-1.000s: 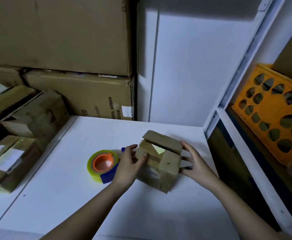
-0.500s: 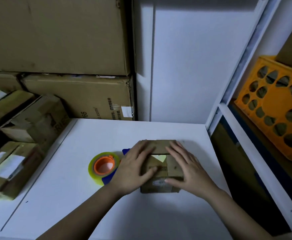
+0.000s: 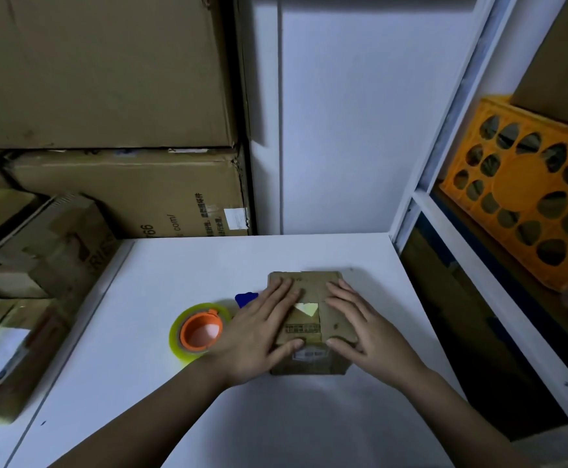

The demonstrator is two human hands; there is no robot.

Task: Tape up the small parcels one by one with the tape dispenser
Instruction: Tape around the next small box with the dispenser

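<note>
At the far left, small boxes point(image 3: 36, 251) lie heaped beside the white table point(image 3: 181, 393), some wrapped in shiny tape, with one white label facing up. Behind them, large cartons point(image 3: 107, 96) are stacked against the wall.

On the table, left of centre, the tape dispenser point(image 3: 198, 331) lies flat, its orange hub facing up inside a yellowish roll of clear tape. A blue part pokes out at its far right side, just beside the left hand point(image 3: 260, 336).

That hand lies flat on the parcel point(image 3: 309, 324), fingers straight and pressing on the left flap, thumb at the near edge. The parcel is a small brown box standing on the table at centre, squared to the table's edges, its top facing up. Its long axis appears to run away from the person. Between the flaps a pale yellow patch shows through a gap; what is inside cannot be told.

The right hand point(image 3: 367, 329) presses the right flap the same way, fingers straight.

At the far right, an orange crate point(image 3: 525, 211) with round holes sits on a shelf; its contents are too dark to tell.
</note>
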